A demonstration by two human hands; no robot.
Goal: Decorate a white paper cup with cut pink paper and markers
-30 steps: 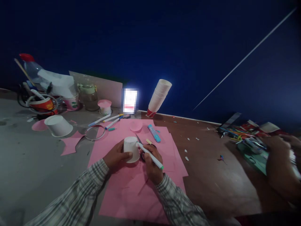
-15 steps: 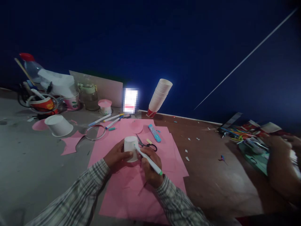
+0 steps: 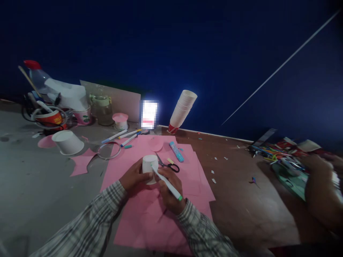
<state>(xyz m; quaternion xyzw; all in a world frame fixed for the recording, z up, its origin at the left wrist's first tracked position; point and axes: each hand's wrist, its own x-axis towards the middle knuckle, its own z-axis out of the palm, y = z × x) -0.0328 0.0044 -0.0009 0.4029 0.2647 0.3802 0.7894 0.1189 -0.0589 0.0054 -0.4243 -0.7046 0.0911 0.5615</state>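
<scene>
My left hand (image 3: 135, 175) is closed around the left side of a white paper cup (image 3: 149, 160), which is held upside down above pink paper (image 3: 150, 221). In my right hand (image 3: 171, 191) is a white marker (image 3: 168, 184) with a green end, and its tip touches the cup's side. Faint green marks show near the cup's upper edge. Just beyond my right hand lie black-handled scissors (image 3: 174, 167), a small yellow cap (image 3: 170, 161) and a turquoise glue stick (image 3: 176, 151). A pink paper circle (image 3: 155, 144) rests behind the cup.
At the back leans a tall stack of paper cups (image 3: 183, 110). To the left are markers (image 3: 114, 136), a roll of tape (image 3: 108, 150), an upturned white cup (image 3: 67, 142) and a glass jar (image 3: 101, 110). Another person's hands (image 3: 318, 167) are at the right, near a cluttered pile.
The marker tip has moved leftward across the cup's side, with my right hand shifting slightly left. More of the scissors shows now. My left hand keeps its hold on the cup.
</scene>
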